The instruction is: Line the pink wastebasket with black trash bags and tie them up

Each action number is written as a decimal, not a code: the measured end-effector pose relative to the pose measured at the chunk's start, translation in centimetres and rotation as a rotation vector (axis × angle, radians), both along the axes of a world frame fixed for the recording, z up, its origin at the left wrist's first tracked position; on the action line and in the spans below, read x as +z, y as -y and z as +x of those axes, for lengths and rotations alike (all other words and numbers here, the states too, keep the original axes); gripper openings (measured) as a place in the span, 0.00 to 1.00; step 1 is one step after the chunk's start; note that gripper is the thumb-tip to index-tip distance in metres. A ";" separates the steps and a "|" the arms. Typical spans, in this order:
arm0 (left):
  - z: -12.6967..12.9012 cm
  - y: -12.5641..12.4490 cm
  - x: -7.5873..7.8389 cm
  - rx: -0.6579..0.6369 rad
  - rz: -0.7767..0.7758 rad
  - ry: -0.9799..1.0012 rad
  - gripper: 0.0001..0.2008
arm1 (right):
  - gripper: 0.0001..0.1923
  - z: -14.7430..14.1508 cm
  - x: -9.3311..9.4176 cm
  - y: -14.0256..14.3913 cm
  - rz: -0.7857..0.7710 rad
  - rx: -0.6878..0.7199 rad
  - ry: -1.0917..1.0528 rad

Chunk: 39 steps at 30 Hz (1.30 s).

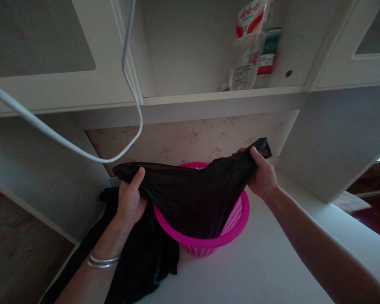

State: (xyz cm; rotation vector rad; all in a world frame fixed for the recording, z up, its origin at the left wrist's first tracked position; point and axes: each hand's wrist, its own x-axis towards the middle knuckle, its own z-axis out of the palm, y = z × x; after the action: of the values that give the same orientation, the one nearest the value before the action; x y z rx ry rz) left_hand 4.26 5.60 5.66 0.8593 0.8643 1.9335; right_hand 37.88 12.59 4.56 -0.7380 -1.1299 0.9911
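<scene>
A black plastic bin bag [196, 198] is stretched between my two hands, its lower part hanging down inside a bright pink slatted plastic basket [205, 241]. My left hand [131, 198], with silver bangles [103, 261] at the wrist, grips the bag's left corner, thumb on top. The right corner is pinched in my right hand [262, 175], raised a little higher beyond the basket's right rim. Both hands are closed on the plastic. The basket stands upright on a white surface [256, 266], its back rim partly hidden by the bag.
More black material [142, 257] lies left of the basket under my left forearm. A white cable [82, 154] loops down in front at the left. Above, an open cabinet shelf [190, 99] holds a clear plastic bottle [247, 55] and a green-and-red package [269, 50]. Side panels flank the surface.
</scene>
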 end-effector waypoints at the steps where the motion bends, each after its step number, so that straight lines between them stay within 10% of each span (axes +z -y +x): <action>1: -0.1 0.1 -0.2 -0.052 0.019 -0.058 0.30 | 0.28 0.3 -0.2 0.3 0.003 0.052 -0.011; 5: 0.5 0.2 -0.2 -0.202 0.033 -0.649 0.33 | 0.42 0.8 -0.9 1.3 0.049 0.252 0.332; 8: 1.7 -0.6 0.3 -0.215 0.019 -0.947 0.20 | 0.27 -0.1 -0.3 1.4 0.108 0.211 0.557; 12: 3.1 -1.2 0.5 -0.270 0.046 -0.925 0.08 | 0.19 -1.9 0.9 1.6 0.147 0.159 0.493; 20: 2.8 0.2 0.5 -0.251 -0.004 -0.743 0.16 | 0.20 -3.0 1.3 1.9 0.062 -0.105 0.134; 29: 4.7 0.2 0.1 -0.310 -0.004 -0.906 0.13 | 0.20 -3.8 2.4 3.2 0.101 0.007 -0.082; 39: 5.6 0.9 0.7 -0.301 0.063 -0.644 0.12 | 0.57 -1.6 0.9 3.4 0.214 0.494 0.684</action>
State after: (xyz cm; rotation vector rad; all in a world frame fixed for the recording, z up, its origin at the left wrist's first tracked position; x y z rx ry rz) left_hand 9.91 4.70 6.37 1.5977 0.9668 1.4350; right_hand 36.24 9.19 5.46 -0.6492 -2.0536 1.0224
